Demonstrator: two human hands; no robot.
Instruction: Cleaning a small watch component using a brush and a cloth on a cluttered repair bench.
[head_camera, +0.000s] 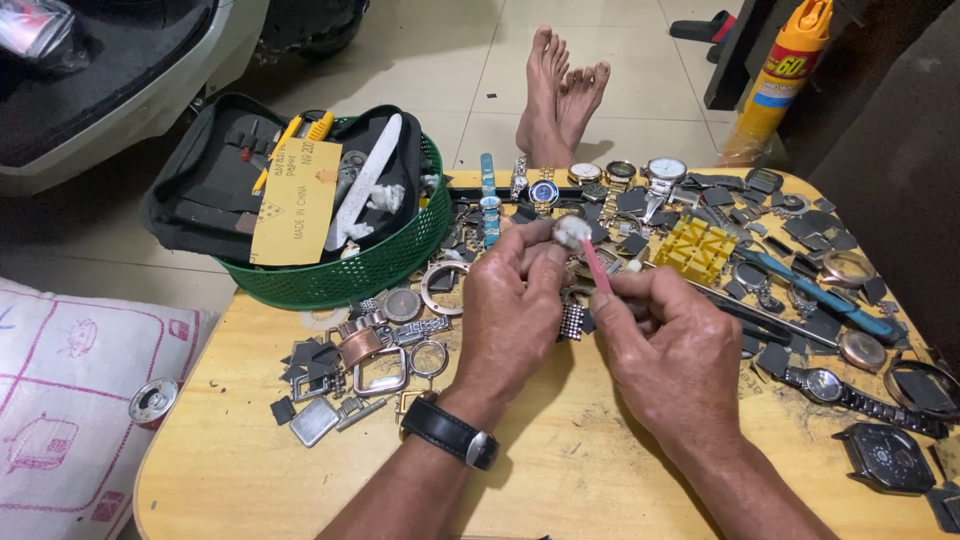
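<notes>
Small round whitish watch part (572, 232) pinched in left hand (515, 310), pink-handled tool (597, 268) touching.

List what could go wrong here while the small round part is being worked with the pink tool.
1. The small round part sits only in the left hand's fingertips; a slip could drop it among the loose watch parts.
2. The pink tool in the right hand could skid into a finger.

Glossy metal watch cases (352, 362) lie on a smooth, matt wooden table (560, 470).
</notes>
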